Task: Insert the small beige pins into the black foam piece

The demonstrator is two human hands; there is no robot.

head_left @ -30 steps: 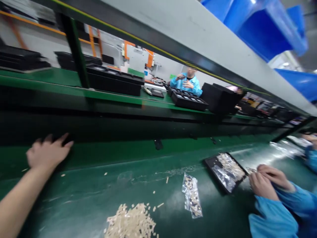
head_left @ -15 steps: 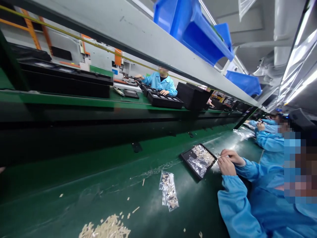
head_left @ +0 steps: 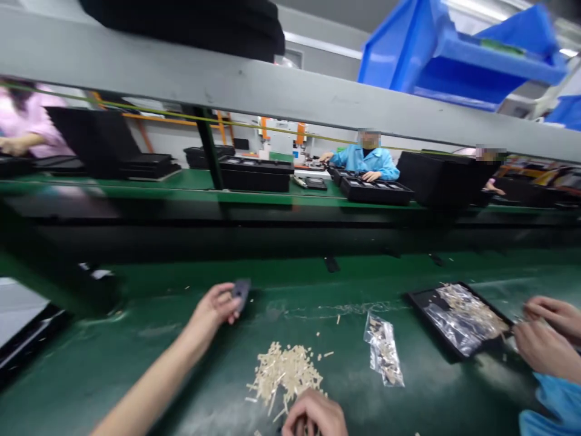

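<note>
My left hand [head_left: 213, 307] reaches over the green bench top [head_left: 136, 363] and pinches a small dark grey part [head_left: 241, 290] between thumb and fingers. My right hand [head_left: 314, 416] sits at the bottom edge, fingers curled, touching the near side of a pile of small beige sticks [head_left: 285, 370]. Whether it holds anything is hidden. A clear bag of small parts [head_left: 384, 350] lies right of the pile.
A co-worker's hands [head_left: 547, 333] in blue sleeves work beside a black tray [head_left: 458, 318] with plastic bags at the right. Behind a dark conveyor, other people sit among black trays [head_left: 376, 191]. Blue bins [head_left: 436, 54] stand on the overhead shelf. A dark flat tray [head_left: 22, 336] lies far left.
The view swung back from the right to straight ahead. My left hand, stretched far left and then out of view, is now near the centre holding a small dark part; my right hand has appeared.
</note>
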